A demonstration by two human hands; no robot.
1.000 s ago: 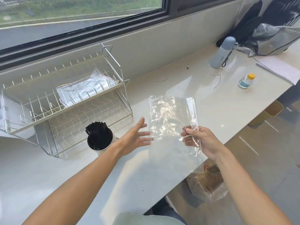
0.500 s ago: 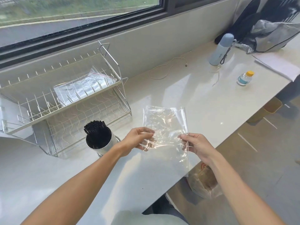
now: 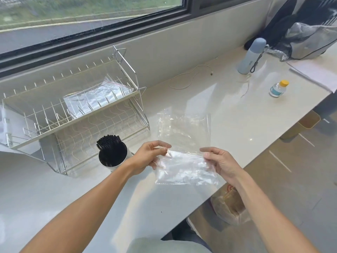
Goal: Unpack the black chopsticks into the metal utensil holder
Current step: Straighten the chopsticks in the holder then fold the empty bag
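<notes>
**Bag now folded between both hands**

Since a second ago, the left hand (image 3: 148, 157) has closed onto the clear plastic bag (image 3: 184, 143); the right hand (image 3: 219, 164) pinches its other edge. Left of the left hand, black chopsticks (image 3: 108, 141) stand in the metal utensil holder (image 3: 114, 158).

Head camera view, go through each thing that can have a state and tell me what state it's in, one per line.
Black chopsticks: upright in the holder.
Metal utensil holder: upright, loaded.
Clear plastic bag: empty, folded over, pinched at both sides.
Left hand: gripping the bag.
Right hand: gripping the bag.
Small bottle: upright, capped.
Blue flask: upright, closed.
</notes>
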